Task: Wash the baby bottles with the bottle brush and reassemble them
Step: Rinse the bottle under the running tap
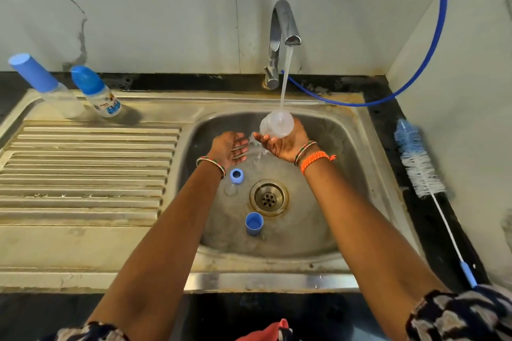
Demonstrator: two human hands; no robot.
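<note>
**Bottle under the running tap**

The right hand (279, 144) cups a clear bottle body (276, 127), its grip curled round the lower part, with the tap (282, 33) stream falling into the open mouth. How much of the bottle lies behind the palm is hard to tell. The left hand (231, 148) hangs beside it, fingers relaxed and holding nothing, just apart from the water.

In the sink (368, 174), a blue collar ring (236, 175) lies near the drain (268, 197), with a clear teat (231, 189) faint against the steel. A blue cap (254, 223) stands below the drain. Two capped bottles (102, 97) stand on the draining board. The bottle brush (421, 163) lies on the dark surface (388, 124) to the right, its handle end cut off by a sleeve (465, 315).
</note>
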